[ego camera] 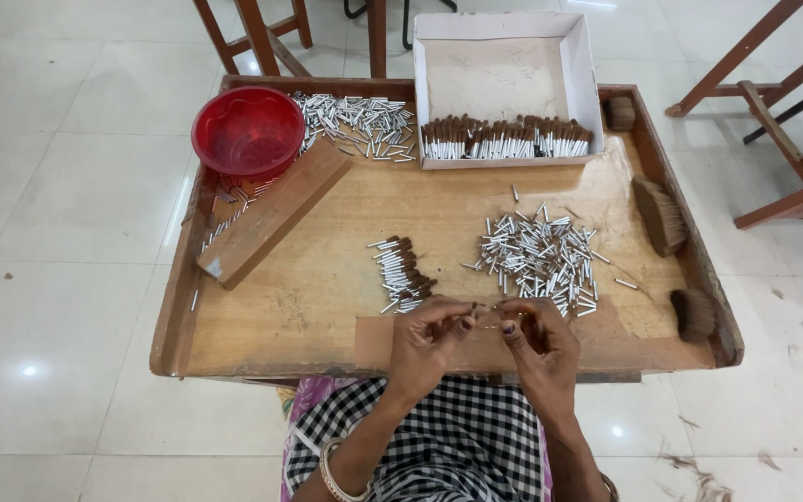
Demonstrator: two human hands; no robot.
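Note:
My left hand [427, 333] and my right hand [536, 336] meet over the front edge of the wooden tray table [262, 321]. Together they pinch a thin tuft of brown bristle with a small metal tube [482, 310] between the fingertips. Just beyond my left hand lies a short row of finished brush heads [401, 272], silver tubes with brown tips. A loose heap of empty silver tubes [541, 257] lies beyond my right hand.
A white cardboard box [504, 88] at the back holds a row of finished brush heads. A red plastic bowl [248, 130], a wooden block [274, 212] and more tubes [360, 121] sit at the back left. Bundles of brown bristle [659, 216] lie along the right rim.

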